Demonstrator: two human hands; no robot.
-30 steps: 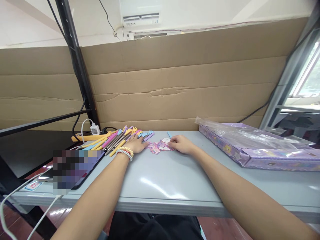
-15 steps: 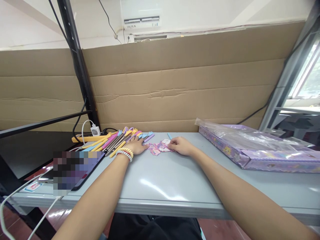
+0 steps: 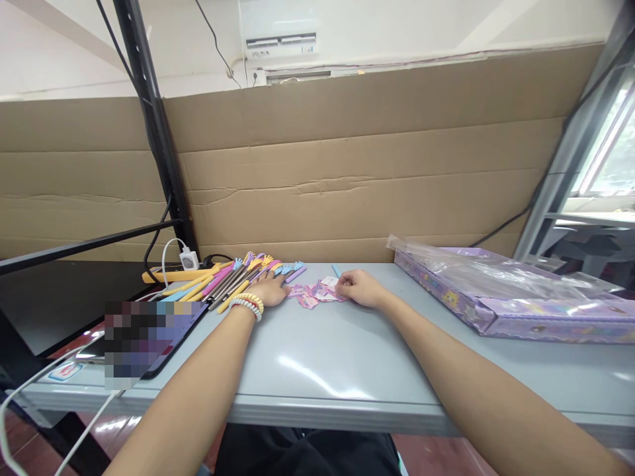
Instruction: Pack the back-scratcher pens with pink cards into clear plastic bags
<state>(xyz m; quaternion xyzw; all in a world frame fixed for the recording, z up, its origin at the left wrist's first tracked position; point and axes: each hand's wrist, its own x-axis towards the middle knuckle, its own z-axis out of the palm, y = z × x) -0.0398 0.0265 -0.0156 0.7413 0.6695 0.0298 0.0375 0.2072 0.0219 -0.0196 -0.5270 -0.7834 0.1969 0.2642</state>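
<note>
My left hand (image 3: pixel 268 289) lies flat on the grey table (image 3: pixel 322 357), fingers stretched toward a bundle of long coloured sticks with little hand-shaped ends (image 3: pixel 233 274). It wears beaded bracelets (image 3: pixel 248 304) at the wrist. My right hand (image 3: pixel 358 287) rests with its fingers curled on a small heap of pink and white cards (image 3: pixel 317 291). A thin blue stick (image 3: pixel 336 268) lies just behind the cards.
A flat purple box under clear plastic wrap (image 3: pixel 501 291) lies at the right. A tablet (image 3: pixel 149 330) with a white cable sits at the left edge, near a charger plug (image 3: pixel 187 256). Cardboard sheets (image 3: pixel 347 185) wall off the back; a black frame post (image 3: pixel 149 132) stands left.
My left hand has drawn back a little from the cards toward the sticks. The right hand stays on the card heap.
</note>
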